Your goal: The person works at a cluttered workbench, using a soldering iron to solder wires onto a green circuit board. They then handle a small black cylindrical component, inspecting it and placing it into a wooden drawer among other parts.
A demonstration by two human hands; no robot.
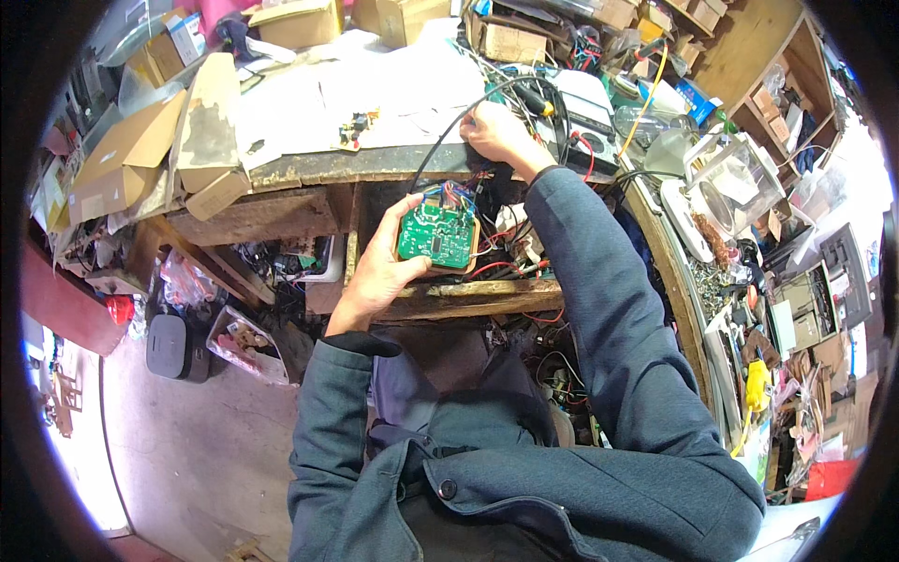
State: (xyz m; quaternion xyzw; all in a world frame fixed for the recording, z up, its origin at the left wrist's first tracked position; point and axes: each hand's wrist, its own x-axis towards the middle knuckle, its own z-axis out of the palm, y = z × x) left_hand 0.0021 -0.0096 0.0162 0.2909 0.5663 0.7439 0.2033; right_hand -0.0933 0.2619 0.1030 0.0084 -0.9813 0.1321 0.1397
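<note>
Dark jacket (609,487), left hand (378,273) clamped on green circuit board (435,236), right hand (504,137) outstretched, curled, hold unclear

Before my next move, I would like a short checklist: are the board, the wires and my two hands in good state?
1. Left hand holds the green circuit board: ok.
2. Component side faces the camera: ok.
3. Coloured wires sound at the board's upper edge: cannot tell, joints too small.
4. Right hand grip: cannot tell, its fingertips are not clear.
5. Black cable away from both hands: not ok, it arcs close by them.
</note>
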